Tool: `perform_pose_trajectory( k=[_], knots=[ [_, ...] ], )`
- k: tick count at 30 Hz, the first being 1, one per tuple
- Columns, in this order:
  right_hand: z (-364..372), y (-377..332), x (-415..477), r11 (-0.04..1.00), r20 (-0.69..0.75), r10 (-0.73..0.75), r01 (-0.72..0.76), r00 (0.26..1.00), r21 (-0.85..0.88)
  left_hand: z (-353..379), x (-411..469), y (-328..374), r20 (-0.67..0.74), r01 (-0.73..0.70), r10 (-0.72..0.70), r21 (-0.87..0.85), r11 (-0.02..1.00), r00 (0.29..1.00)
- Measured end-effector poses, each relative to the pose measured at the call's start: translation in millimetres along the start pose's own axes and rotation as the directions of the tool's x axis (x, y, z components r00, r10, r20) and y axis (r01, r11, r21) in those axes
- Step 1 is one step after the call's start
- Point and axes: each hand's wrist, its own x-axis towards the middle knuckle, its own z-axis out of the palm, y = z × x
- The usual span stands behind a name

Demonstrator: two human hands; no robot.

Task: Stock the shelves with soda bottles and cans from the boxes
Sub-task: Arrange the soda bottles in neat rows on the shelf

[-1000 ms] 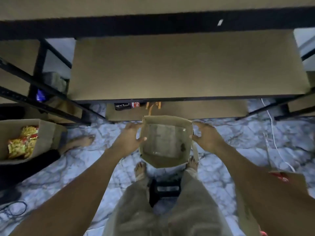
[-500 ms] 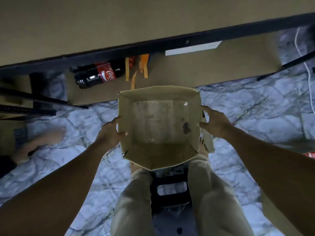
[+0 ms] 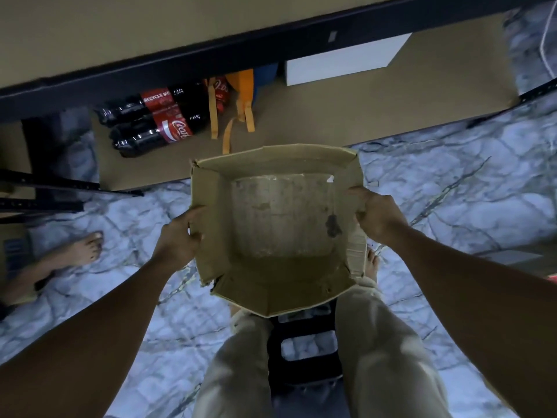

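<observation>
cardboard box held open top up in front of the person's knees, bare stained bottom showing inside. left grip holds the box's 9 o'clock wall, fingers curled round the edge. right grip holds the 3 o'clock wall the same way. bottom shelf board lies at 12, its front edge just beyond the box rim. on it, at 10-11 o'clock from the box, cola bottles lie on their sides, side by side. orange straps trail btwn bottles & box. white carton at 1 o'clock, further back. black stool at 6, btwn the legs. marble floor all round. another person's bare foot at 9, well apart.
</observation>
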Motion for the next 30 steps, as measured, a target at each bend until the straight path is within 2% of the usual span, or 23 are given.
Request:
perform_pose_trajectory(
  k=[6, 9, 14, 22, 27, 30],
  knots=[
    [5, 2, -1, 0.998, -0.069, 0.063, -0.063, 0.996, 0.003, -1, -16, 10, -0.003, 0.014, -0.014, -0.032, 0.999, 1.000],
    [12, 2, 0, 0.989, -0.148, 0.146, -0.140, 0.978, 0.048, -2, -22, 17, -0.033, 0.012, -0.013, -0.030, 0.999, 0.999],
    [5, 10, -20, 0.992, -0.215, 0.097, -0.078, 0.972, 0.095, -6, -43, 28, -0.065, -0.019, 0.014, -0.080, 0.997, 0.998],
    [-44, 52, -90, 0.961, -0.308, 0.157, -0.074, 0.938, 0.265, -41, -95, 67, -0.049, -0.157, 0.152, -0.111, 0.981, 0.987],
    [-78, 87, -145, 0.927, -0.381, 0.204, -0.052, 0.902, 0.372, -55, -123, 119, -0.010, -0.244, 0.245, -0.148, 0.958, 0.969],
    [-95, 116, -178, 0.905, -0.456, 0.260, -0.050, 0.851, 0.423, -57, -135, 166, 0.046, -0.318, 0.325, -0.108, 0.942, 0.945]
  ],
)
